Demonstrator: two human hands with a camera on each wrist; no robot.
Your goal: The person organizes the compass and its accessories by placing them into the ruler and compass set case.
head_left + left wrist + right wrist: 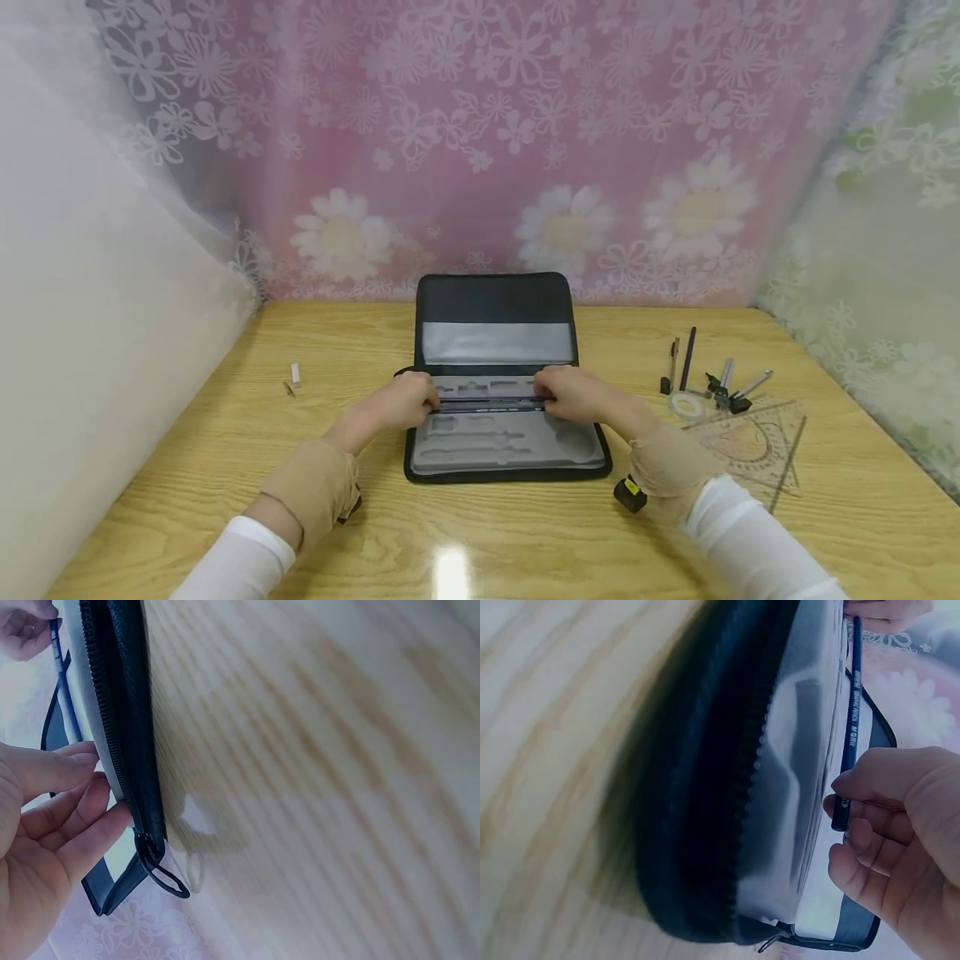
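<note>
A black zip case lies unfolded on the table, its grey tray showing several moulded recesses. Both hands hold a dark blue pencil crosswise over the tray. The right hand pinches it near one end between thumb and fingers, and the end sticks out past them in the right wrist view. At the other end, the left hand has thumb and fingers on the pencil. Another dark pencil shows just below in the head view; how it lies is unclear.
Right of the case are a pen, a dark pencil, a white ring, compass-like tools and clear drafting rulers. At left lie a white eraser-like block and a small metal piece.
</note>
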